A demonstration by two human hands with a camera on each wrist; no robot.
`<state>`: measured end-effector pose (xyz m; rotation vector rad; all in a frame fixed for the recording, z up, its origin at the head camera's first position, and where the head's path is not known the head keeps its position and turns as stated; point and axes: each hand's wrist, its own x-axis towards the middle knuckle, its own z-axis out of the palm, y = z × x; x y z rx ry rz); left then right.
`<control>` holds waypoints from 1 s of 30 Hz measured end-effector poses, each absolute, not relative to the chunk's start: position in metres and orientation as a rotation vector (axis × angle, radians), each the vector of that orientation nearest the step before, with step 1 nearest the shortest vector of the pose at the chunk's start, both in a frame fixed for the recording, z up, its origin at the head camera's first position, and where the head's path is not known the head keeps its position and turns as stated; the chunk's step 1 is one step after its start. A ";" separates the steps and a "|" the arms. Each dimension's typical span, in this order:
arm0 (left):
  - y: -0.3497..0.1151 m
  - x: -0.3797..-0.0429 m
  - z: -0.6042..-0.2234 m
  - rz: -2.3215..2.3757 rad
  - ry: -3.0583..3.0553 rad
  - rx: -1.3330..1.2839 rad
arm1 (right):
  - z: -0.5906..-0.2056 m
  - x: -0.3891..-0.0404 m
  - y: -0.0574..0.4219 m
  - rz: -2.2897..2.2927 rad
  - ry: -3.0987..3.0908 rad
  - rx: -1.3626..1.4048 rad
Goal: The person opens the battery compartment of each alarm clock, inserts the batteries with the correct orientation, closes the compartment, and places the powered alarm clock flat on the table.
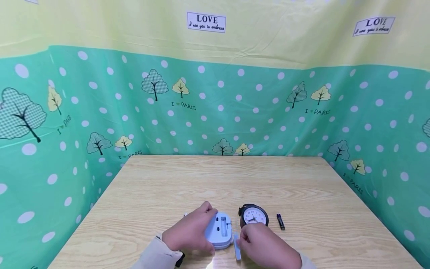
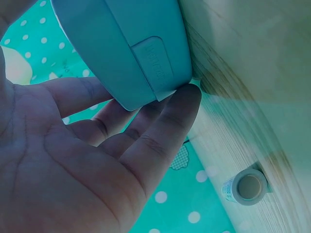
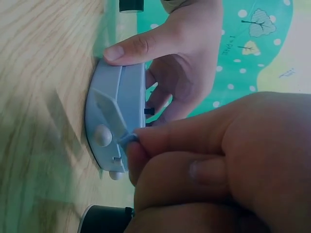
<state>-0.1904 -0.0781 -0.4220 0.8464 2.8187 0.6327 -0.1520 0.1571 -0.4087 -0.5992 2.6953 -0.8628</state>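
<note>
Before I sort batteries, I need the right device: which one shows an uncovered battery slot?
The light blue device in the left hand: its slotted back faces up, while the black clock shows its front.

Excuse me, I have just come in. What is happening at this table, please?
A person's left hand holds a light-blue device, its battery slot uncovered and facing up. The right hand pinches a small light-blue strip beside it. A black clock and a loose battery are on the table.

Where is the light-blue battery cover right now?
Bottom centre of the head view: the battery cover is pinched in the right hand, just right of the light-blue device held by the left hand.
</note>
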 end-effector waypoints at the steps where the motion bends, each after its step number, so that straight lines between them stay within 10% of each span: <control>1: -0.078 -0.190 -0.422 0.635 2.817 0.846 | -0.409 -0.152 0.157 -0.852 2.695 -0.605; 30: -0.078 -0.191 -0.421 0.643 2.807 0.836 | -0.416 -0.151 0.158 -0.729 2.678 -0.468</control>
